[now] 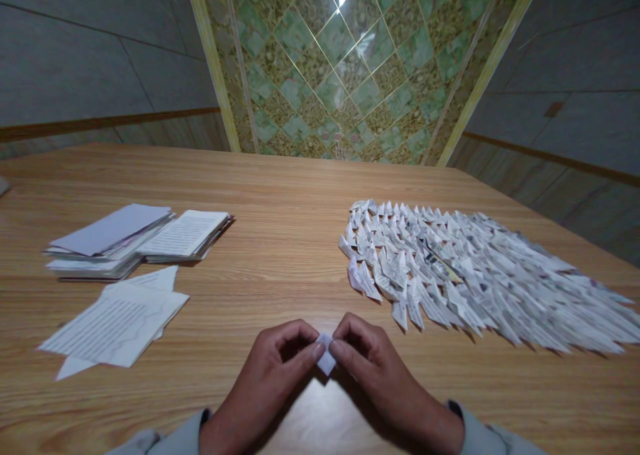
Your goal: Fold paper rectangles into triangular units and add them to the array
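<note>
My left hand [265, 375] and my right hand [380, 375] meet at the bottom middle of the view, just above the wooden table. Their thumbs and fingertips pinch a small folded piece of white paper [326, 353] from both sides. To the right of my right hand lies a wide, overlapping mass of folded printed paper pieces [450, 275]. Loose printed sheets [115, 325] lie to the left of my left hand, with a stack of cut book pages [110, 241] beyond them.
The light wood-grain table [300, 181] runs to a far edge at a corner of the room. A small open booklet of printed pages [185, 235] lies against the stack. Grey tiled walls [90, 61] and a green patterned tile panel [340, 61] stand behind.
</note>
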### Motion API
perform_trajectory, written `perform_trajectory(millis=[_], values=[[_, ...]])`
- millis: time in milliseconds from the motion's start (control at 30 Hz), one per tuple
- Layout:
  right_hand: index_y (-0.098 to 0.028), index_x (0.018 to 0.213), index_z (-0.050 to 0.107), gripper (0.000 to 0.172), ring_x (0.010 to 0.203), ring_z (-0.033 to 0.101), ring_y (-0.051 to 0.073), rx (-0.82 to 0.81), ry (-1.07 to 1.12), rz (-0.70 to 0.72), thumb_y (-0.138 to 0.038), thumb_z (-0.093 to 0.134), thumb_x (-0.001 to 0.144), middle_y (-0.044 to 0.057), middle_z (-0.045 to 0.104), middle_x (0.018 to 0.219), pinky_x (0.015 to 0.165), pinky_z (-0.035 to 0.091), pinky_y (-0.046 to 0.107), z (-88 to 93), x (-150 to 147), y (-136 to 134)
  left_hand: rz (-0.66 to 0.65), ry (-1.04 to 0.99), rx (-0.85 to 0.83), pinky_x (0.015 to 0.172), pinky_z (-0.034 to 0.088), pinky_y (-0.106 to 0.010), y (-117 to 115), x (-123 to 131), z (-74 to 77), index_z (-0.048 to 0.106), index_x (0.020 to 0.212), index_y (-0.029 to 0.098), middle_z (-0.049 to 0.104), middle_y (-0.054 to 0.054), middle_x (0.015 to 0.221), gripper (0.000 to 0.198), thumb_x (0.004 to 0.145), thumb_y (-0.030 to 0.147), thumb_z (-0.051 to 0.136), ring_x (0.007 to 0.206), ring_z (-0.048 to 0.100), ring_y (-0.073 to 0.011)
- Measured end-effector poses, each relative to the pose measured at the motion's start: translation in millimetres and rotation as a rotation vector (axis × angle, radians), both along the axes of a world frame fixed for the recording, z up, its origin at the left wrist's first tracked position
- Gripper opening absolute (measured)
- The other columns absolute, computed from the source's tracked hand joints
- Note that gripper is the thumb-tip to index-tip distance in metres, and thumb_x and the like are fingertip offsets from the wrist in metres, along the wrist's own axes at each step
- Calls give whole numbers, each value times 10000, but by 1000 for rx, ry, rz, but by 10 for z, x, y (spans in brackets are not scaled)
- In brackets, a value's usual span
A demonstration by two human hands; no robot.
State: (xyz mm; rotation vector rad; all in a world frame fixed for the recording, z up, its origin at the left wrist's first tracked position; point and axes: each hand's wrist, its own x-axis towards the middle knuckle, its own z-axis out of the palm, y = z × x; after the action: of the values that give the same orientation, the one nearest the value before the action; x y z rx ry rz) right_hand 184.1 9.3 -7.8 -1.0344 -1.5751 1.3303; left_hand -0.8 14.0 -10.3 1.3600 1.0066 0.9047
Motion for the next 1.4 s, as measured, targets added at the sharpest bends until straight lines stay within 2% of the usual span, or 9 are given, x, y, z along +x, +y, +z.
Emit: perform_trajectory(millis=[300, 400, 600, 767, 867, 967, 1133, 1267, 1400], values=[[-185, 774, 577, 346, 686, 505, 158, 106, -156, -30, -479, 584, 957, 3, 571, 721, 618, 352, 276, -14, -4, -17, -71, 248, 255, 645, 428, -247, -59, -19, 39, 715, 746, 176, 678, -20, 702, 301, 945, 379, 615, 686, 614, -168], [-193, 767, 555, 346, 682, 500, 158, 70, -103, -40, -477, 568, 963, -4, 559, 714, 617, 355, 279, -10, -4, -10, -79, 214, 196, 667, 436, -252, -40, 1, 32, 716, 778, 174, 687, -25, 737, 273, 936, 376, 623, 714, 613, -173], [-202, 778, 519, 315, 675, 470, 149, 17, -10, -91, -456, 544, 961, -23, 516, 712, 608, 363, 273, -2, 4, 8, 6, 23, -15, 641, 439, -255, 12, -3, 7, 686, 753, 155, 656, -22, 704, 249, 872, 374, 679, 680, 561, -164], [-193, 835, 563, 231, 675, 491, 153, 83, -161, -55, -380, 531, 969, -10, 559, 735, 609, 350, 277, 22, 2, -6, -21, 121, 94, 643, 427, -256, -9, -21, 44, 671, 743, 162, 645, -22, 713, 280, 912, 384, 639, 695, 560, -166], [-186, 775, 585, 264, 708, 523, 164, 161, -206, -52, -363, 545, 967, 8, 586, 740, 643, 351, 288, 22, 4, -11, -1, 153, 123, 652, 431, -265, -28, -3, 76, 658, 744, 168, 644, -24, 721, 299, 928, 399, 613, 706, 575, -175], [-186, 759, 584, 303, 710, 513, 161, 91, -78, -67, -411, 569, 961, 1, 576, 726, 643, 351, 282, -6, 8, -4, -3, 96, 72, 663, 442, -265, -29, 19, 67, 683, 805, 168, 661, -25, 759, 249, 898, 397, 648, 731, 581, -180], [-186, 772, 574, 348, 709, 479, 148, -68, 138, -31, -496, 635, 916, -17, 545, 728, 660, 373, 271, -29, -6, 28, 37, 22, 33, 659, 454, -271, 6, 14, 29, 691, 766, 157, 670, -28, 725, 259, 863, 397, 683, 707, 586, -177], [-179, 788, 612, 312, 734, 523, 164, -12, -15, -17, -448, 597, 946, 11, 599, 756, 670, 385, 282, 19, -19, 21, 79, 44, 47, 649, 461, -274, 8, -8, 69, 688, 771, 158, 672, -30, 709, 221, 873, 354, 671, 693, 601, -181], [-184, 836, 634, 257, 691, 515, 154, 97, -148, -46, -417, 605, 941, 9, 605, 760, 620, 371, 271, 47, -18, -17, 26, 194, 202, 634, 441, -258, -35, -24, 89, 693, 735, 173, 679, -31, 705, 237, 909, 326, 645, 684, 605, -172]])
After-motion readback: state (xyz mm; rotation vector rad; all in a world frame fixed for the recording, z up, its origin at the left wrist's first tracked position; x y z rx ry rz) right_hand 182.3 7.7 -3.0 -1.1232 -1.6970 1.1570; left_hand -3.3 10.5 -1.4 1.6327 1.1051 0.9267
